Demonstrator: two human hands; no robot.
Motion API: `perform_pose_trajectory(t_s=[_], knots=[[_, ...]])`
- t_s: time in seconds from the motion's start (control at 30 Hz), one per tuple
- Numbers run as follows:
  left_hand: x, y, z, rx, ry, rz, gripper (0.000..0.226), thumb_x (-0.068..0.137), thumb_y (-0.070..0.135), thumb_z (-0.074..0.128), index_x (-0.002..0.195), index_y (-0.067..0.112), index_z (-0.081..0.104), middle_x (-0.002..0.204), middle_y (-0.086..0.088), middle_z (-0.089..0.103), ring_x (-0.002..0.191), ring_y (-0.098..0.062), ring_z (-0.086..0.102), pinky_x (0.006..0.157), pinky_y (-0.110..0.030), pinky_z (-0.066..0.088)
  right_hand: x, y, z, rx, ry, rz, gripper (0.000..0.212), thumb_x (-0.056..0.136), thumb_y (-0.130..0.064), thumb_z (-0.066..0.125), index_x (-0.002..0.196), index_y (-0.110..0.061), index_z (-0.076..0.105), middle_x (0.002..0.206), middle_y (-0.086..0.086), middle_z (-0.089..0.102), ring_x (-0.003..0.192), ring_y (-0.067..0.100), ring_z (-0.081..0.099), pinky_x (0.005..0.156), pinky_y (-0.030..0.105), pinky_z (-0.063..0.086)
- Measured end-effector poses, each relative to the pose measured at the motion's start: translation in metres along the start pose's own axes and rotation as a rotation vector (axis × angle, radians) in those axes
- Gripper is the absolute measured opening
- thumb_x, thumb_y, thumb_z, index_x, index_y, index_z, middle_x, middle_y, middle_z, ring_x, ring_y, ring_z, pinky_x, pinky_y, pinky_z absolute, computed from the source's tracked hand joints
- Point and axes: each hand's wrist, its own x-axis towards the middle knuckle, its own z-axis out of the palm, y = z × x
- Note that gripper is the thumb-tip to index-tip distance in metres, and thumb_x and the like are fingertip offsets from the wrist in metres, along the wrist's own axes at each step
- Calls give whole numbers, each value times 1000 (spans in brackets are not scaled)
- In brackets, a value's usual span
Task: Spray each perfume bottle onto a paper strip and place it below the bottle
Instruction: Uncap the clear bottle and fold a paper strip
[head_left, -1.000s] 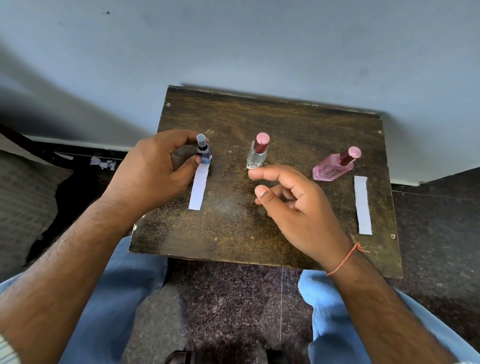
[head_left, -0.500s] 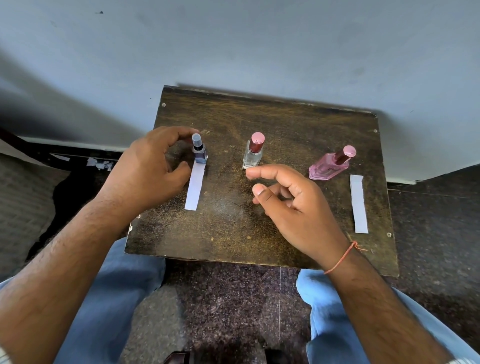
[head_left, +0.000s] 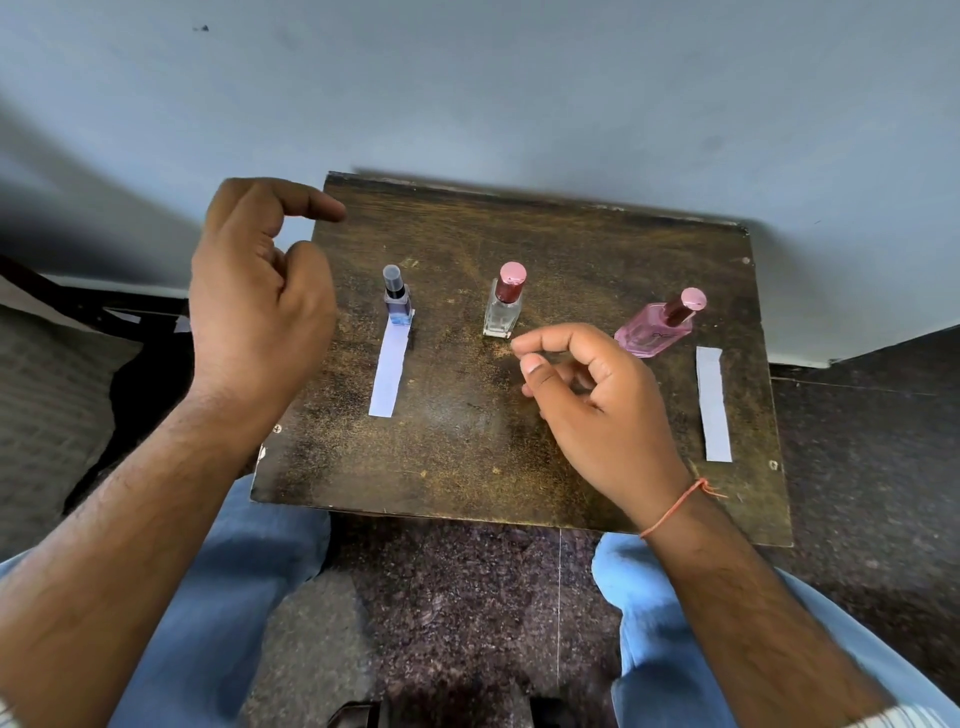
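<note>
So the dark wooden table (head_left: 571, 467) carries three perfume bottles in a row and two paper strips, and both hands hover above it holding nothing. The left hand (head_left: 260, 296) hangs over the table's left edge, fingers loosely curled and apart; the right hand (head_left: 597, 395) sits low near the middle, thumb and forefinger curved toward each other with nothing between them. The pink bottle (head_left: 657, 330) leans at the right, the clear bottle (head_left: 503, 312) with its dark red cap stands upright in the middle, and the small blue bottle (head_left: 398, 304) stands at the left. By my reading one of three is done: the left strip (head_left: 390, 371) lies just below the blue bottle, its top touching the base. The right strip (head_left: 713, 405) lies near the table's right edge, beside and below the pink bottle, apparently waiting for use. No strip lies below the clear bottle. There is bare room in front of the middle bottle, but the spare strip is close to the edge and could slide off.
</note>
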Motion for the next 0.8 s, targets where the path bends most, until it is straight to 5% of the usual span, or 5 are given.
perform_pose_trajectory(t_s=[0.07, 0.2, 0.43, 0.67, 0.8], knots=[[-3, 2, 1, -22, 0, 26, 38, 89, 3, 45, 112, 17, 72, 120, 9, 60, 49, -29, 42, 49, -21, 29, 2, 0, 1, -20, 52, 4, 12, 101, -17, 74, 108, -26, 78, 92, -15, 71, 72, 10, 66, 70, 28, 57], [-11, 5, 4, -86, -7, 69, 26, 96, 7, 51, 112, 14, 70, 119, 9, 61, 46, -29, 40, 49, -29, 30, 7, 1, 8, 4, 84, 31, 17, 97, -29, 74, 114, -33, 71, 109, -8, 73, 77, 21, 74, 78, 48, 66], [-24, 1, -1, -159, -120, 251, 19, 100, 17, 69, 115, 24, 60, 101, 2, 62, 60, -28, 47, 56, -33, 40, 18, -7, 18, -24, 101, 32, 51, 100, -20, 76, 147, -28, 58, 147, -16, 62, 70, 7, 71, 84, 41, 66], [-19, 8, -5, -133, -151, 444, 9, 96, 10, 73, 104, 9, 72, 89, 0, 67, 54, -23, 49, 53, -31, 40, 30, -1, 30, -30, 81, 43, 54, 98, -22, 77, 143, -46, 59, 130, -11, 75, 69, 24, 73, 77, 46, 66], [-19, 10, -3, -168, -190, 456, 14, 99, 12, 73, 110, 5, 78, 76, 7, 63, 61, 10, 52, 62, -4, 35, 32, 1, 33, -41, 75, 48, 37, 98, -28, 79, 128, -46, 67, 120, -20, 76, 69, 30, 74, 66, 52, 65]])
